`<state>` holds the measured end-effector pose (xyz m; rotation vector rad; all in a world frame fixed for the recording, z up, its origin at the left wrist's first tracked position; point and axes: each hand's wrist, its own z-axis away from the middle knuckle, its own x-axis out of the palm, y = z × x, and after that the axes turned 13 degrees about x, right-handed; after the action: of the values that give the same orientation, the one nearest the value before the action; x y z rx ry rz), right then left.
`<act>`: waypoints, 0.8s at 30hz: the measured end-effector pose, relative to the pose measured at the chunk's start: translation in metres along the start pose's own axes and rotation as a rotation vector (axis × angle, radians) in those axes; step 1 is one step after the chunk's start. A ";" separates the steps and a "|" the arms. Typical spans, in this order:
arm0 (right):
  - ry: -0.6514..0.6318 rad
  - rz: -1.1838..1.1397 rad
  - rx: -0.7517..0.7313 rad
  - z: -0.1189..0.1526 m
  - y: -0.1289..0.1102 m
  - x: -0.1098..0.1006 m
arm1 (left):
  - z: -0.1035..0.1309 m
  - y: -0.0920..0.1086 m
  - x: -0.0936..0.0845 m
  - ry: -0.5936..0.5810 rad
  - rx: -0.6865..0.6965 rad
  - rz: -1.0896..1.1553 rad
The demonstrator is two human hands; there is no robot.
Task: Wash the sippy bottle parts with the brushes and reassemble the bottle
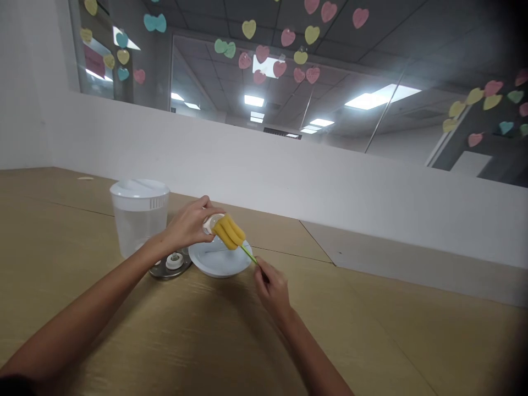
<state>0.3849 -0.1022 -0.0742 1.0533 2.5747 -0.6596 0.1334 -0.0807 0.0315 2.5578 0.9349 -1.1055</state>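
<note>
My left hand (190,223) is wrapped round a small clear bottle (212,223), tilted with its mouth toward the right. In my right hand (272,286) is the thin green handle of a bottle brush (230,231) with a yellow sponge head. The sponge's upper end is at the bottle's mouth; I cannot tell whether any of it is inside. Both things are above a white bowl (220,267) on the table. Left of the bowl lies a round metal tray (167,273), partly hidden by my left forearm, with a white bottle collar and nipple (174,260) on it.
A translucent plastic bucket (140,220) with a white lid stands behind my left forearm. The wooden table (198,341) runs to a white wall (256,170). Above the wall is a window with heart-shaped sticky notes (287,37). A small flat pale piece (86,178) lies at the far left.
</note>
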 end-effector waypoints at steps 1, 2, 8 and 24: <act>-0.001 0.027 -0.008 -0.001 -0.001 -0.001 | 0.000 0.000 0.000 -0.003 0.007 -0.021; -0.004 0.059 -0.023 -0.002 -0.001 -0.001 | 0.000 0.001 0.001 -0.009 0.017 -0.046; 0.050 0.298 -0.144 -0.004 -0.007 -0.005 | 0.001 0.008 0.010 -0.007 0.080 -0.234; 0.119 0.507 -0.215 0.003 -0.022 -0.002 | 0.000 0.024 0.022 -0.123 0.153 -0.334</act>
<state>0.3705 -0.1192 -0.0695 1.6166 2.2556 -0.1925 0.1598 -0.0888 0.0141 2.4717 1.3268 -1.4569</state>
